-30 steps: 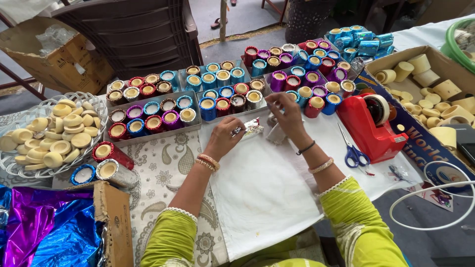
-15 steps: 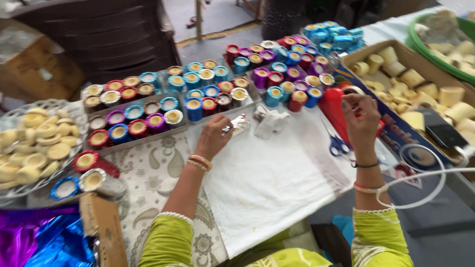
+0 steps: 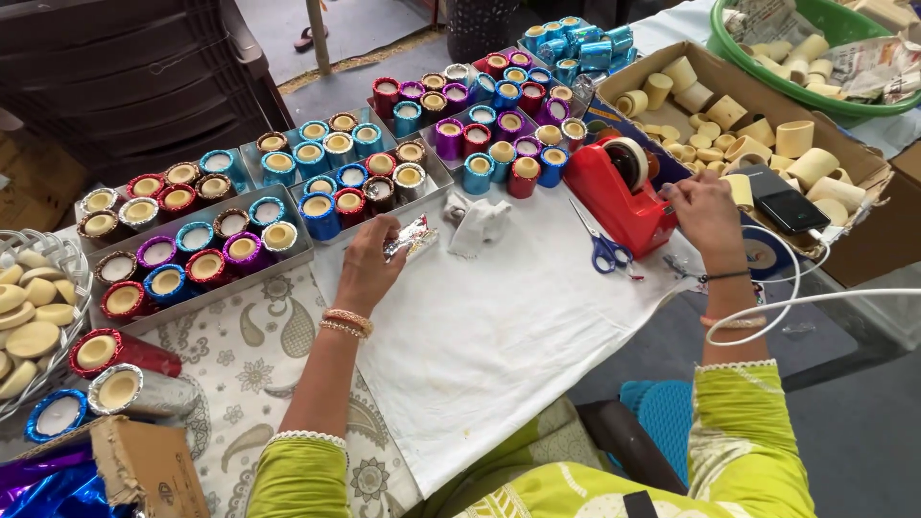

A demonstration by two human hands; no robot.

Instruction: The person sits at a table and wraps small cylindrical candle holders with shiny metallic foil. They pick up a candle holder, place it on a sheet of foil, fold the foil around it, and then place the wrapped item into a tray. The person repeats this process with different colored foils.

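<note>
My left hand (image 3: pixel 369 264) rests on the white cloth (image 3: pixel 499 326) and grips a small cylinder wrapped in silver foil (image 3: pixel 413 237). My right hand (image 3: pixel 702 209) is at the front end of the red tape dispenser (image 3: pixel 619 197), fingers pinched at the tape strip by the cutter. Blue-handled scissors (image 3: pixel 602 247) lie on the cloth just left of that hand. A crumpled white scrap (image 3: pixel 480 223) sits between the foil piece and the dispenser.
Grey trays (image 3: pixel 240 273) hold several foil-wrapped wax cups in red, blue, purple and brown. A cardboard box (image 3: pixel 767 125) of bare cream cylinders stands right, with a phone (image 3: pixel 791 209) on it. A white cable (image 3: pixel 815 299) loops near my right wrist. A wire basket (image 3: pixel 43 307) stands left.
My right hand left the foil piece and moved right to the tape dispenser. My left hand stayed, still holding the silver-wrapped cylinder.
</note>
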